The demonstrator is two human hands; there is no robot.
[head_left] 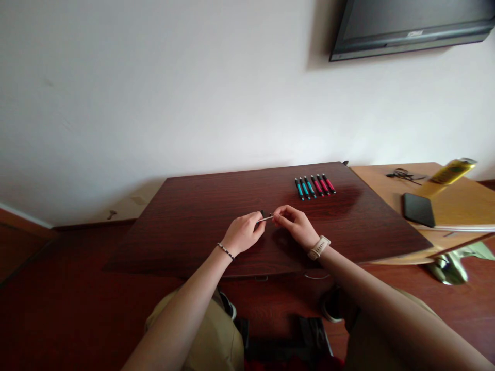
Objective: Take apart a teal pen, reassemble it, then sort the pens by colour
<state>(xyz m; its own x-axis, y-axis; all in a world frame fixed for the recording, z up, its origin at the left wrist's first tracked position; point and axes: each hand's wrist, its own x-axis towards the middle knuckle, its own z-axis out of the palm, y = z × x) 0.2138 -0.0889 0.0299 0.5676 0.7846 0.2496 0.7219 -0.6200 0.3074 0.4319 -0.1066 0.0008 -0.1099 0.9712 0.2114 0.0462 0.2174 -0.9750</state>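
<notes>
- Knees (201, 330) in khaki sit lowest in view, shoes (228, 306) below the table edge, dark floor around them.
- Both forearms reach up from the bottom onto a dark wood table (185, 226).
- Left hand (243, 233): beaded bracelet (226, 251) on the wrist, fingers curled, thumb and forefinger pinched on one end of a thin rod (265, 219).
- Right hand (296, 225): pale watch (319, 247) on the wrist, fingertips closed on the other end of the same rod, other fingers loosely bent.
- Rod is slim, light metal-looking, held roughly level just above the table, between the two hands, near table centre.
- Small dark piece (262, 213) sits at the rod's left end, by the left fingertips; too small to tell what it is or whether it touches the rod.
- Pens (315, 186): six in a tidy row on the far right part of the table, well apart from the hands; three teal on the left, three red on the right, all with black ends, all angled the same way.
- Lighter desk (456, 206) butts against the table's right side.
- On it: black phone (418, 209) lying flat, yellow can (452, 171) tilted in view, tangle of black cable (404, 175) near the wall.
- Screen (413, 26) hangs on the white wall, top right.
</notes>
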